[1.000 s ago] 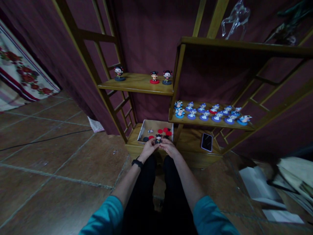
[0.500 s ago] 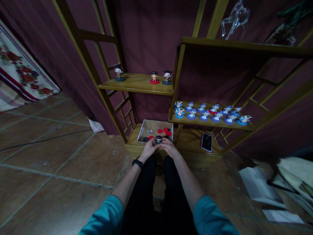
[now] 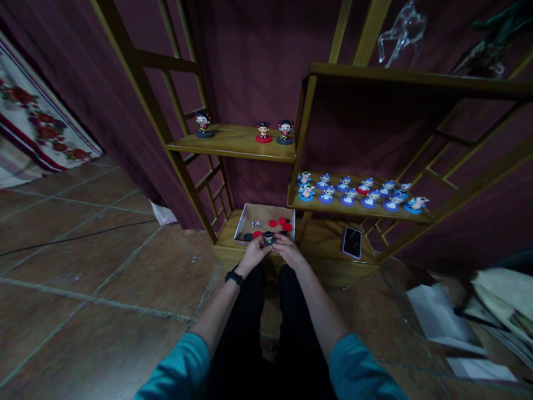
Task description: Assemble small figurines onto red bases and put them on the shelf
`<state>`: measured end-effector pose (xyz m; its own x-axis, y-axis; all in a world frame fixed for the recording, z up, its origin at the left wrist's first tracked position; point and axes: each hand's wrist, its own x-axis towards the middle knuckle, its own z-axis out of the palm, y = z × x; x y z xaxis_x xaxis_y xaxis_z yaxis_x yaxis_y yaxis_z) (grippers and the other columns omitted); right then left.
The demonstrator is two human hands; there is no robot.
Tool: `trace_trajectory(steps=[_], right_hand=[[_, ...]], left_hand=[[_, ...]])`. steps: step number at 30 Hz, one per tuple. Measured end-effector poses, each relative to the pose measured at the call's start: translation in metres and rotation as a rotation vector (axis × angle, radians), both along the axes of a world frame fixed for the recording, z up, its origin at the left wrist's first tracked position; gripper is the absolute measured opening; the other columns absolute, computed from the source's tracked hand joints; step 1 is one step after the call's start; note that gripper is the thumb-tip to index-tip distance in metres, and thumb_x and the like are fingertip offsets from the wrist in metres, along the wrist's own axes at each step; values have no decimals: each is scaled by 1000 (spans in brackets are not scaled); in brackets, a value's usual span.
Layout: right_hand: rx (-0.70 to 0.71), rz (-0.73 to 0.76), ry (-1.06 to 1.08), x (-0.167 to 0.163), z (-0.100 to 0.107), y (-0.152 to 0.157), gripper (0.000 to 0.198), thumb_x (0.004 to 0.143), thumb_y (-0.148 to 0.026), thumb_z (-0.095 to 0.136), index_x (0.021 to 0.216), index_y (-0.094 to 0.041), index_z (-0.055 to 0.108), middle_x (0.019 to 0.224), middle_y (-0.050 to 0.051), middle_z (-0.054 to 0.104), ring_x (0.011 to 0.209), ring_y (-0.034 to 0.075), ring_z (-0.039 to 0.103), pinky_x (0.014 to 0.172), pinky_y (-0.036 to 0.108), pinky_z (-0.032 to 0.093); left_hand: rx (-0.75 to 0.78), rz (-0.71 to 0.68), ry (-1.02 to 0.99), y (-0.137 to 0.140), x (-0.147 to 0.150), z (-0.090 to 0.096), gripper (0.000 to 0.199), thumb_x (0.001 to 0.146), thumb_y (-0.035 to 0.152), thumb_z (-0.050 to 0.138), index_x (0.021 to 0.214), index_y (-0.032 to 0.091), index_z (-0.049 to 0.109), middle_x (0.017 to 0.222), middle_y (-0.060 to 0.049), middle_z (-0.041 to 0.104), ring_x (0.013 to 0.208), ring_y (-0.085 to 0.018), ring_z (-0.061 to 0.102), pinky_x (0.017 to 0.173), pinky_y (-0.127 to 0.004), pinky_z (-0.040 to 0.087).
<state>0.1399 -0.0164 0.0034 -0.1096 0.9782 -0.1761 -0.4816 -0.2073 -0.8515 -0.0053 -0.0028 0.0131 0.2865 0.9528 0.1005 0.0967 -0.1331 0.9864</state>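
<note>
Between my two hands is a small dark figurine (image 3: 268, 238) with black hair buns and what looks like a dark round base. My left hand (image 3: 255, 253), with a black band on the wrist, grips it from the left. Fingers of my right hand (image 3: 288, 250) close on its right side. Both hands are at the near edge of a shallow white box (image 3: 241, 222). Inside the box lie several red discs (image 3: 272, 223), a dark disc (image 3: 248, 237) and a small black-and-white piece (image 3: 256, 223).
On the upper left shelf (image 3: 233, 145) stand three figurines, one on a red base (image 3: 263, 132). Several blue and purple figurines (image 3: 348, 196) fill the right shelf. A phone (image 3: 352, 243) lies on the low board. Higher up is a clear glass horse-like ornament (image 3: 403, 33).
The figurine in my hands has shifted and tilted very slightly. Both hands stay in nearly the same place, and the shelves look the same.
</note>
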Motion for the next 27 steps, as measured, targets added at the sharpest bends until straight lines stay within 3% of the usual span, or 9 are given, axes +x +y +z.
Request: trace_trajectory(steps=[8,27], right_hand=[[-19,-1,-5,1,-2,1,46,56,-19,73,100,-21,62,100,5,66,89,17,62,76,29,48],[25,7,41,1,5,-3,39,58,-17,71,97,-21,64,89,2,67,83,15,62,80,29,46]], left_hand=[[-54,47,53,-1,0,5,32,62,30,71,88,13,62,73,-3,66,71,-17,60,65,-28,46],[-66,35,53,-4,0,10,31,62,32,71,83,13,60,67,-1,62,66,-16,58,61,-26,44]])
